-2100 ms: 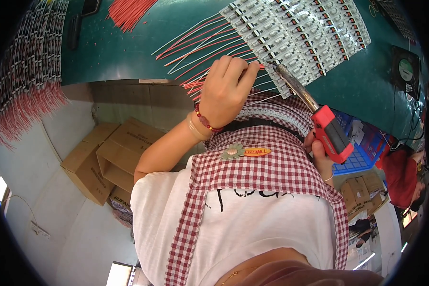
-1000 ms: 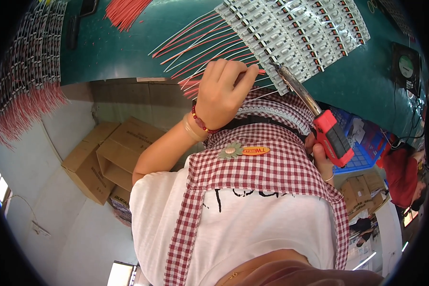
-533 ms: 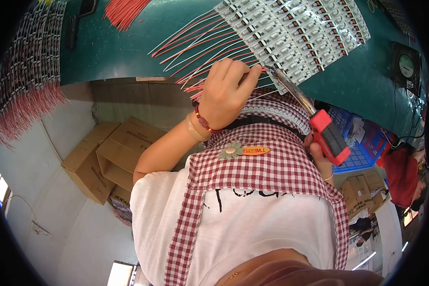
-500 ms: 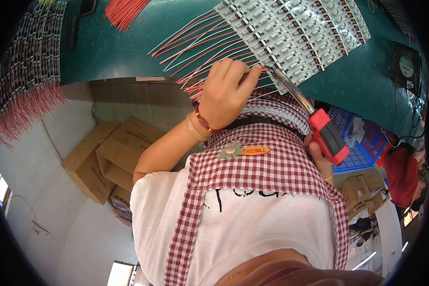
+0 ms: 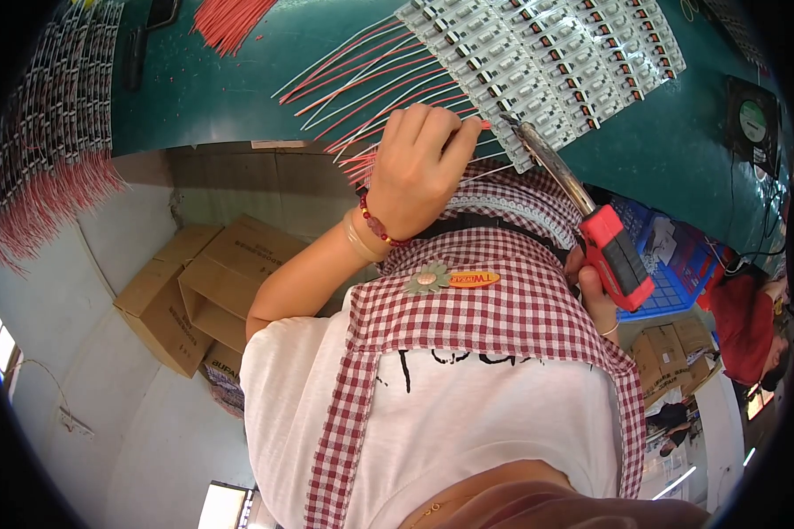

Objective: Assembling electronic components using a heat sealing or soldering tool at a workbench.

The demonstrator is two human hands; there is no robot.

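A panel of small white circuit boards (image 5: 547,75) lies tilted on the green table, with red and white wires (image 5: 362,84) fanning out from its left edge. My left hand (image 5: 415,163) is closed at the panel's lower left edge, thumb and forefinger pinching a red wire (image 5: 485,125) whose end shows past the fingertips. In my right hand (image 5: 595,295), partly hidden by the handle, is a soldering iron (image 5: 617,256) with a red and black grip. Its dark tip is over the panel, a little right of my left fingertips and apart from them.
Loose red wires (image 5: 229,22) lie in a bundle at the far left of the green table (image 5: 194,97). Wired boards (image 5: 53,115) hang in rows beyond. A black round-faced device (image 5: 752,123) stands right. Cardboard boxes (image 5: 163,300), a blue basket (image 5: 657,300) and a person in red (image 5: 741,326) are around.
The soldering iron has shifted right, its tip drawing away from my left fingertips and the red wire. My left hand has barely moved and still pinches the wire.
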